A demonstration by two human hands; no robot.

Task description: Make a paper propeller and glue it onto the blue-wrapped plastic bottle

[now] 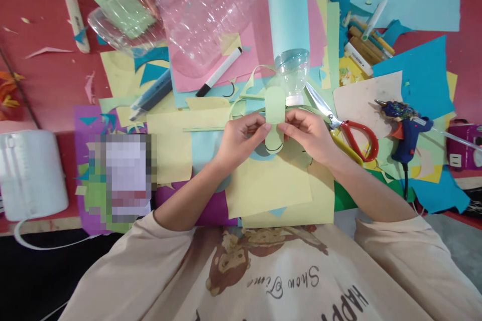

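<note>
Between both hands is a pale green paper strip [275,105] with rounded ends and a dark curved line near its lower end. My left hand [245,141] pinches its left edge at mid-length, and my right hand [306,135] pinches the right edge opposite. Just beyond the strip lies a clear plastic bottle [291,72] wrapped in light blue paper, its white cap toward me. Thin green paper offcuts [251,95] curl beside the left fingers. Red-handled scissors [344,123] lie right of my right hand, blades pointing up and left. Yellow paper sheets [271,188] spread beneath the hands.
A blue hot glue gun [410,135] rests at the right, its cord hanging toward me. Markers [220,71] and coloured paper scraps cover the table. Clear plastic bottles [203,15] lie at the back. A pixelated rectangular object [126,175] sits at the left.
</note>
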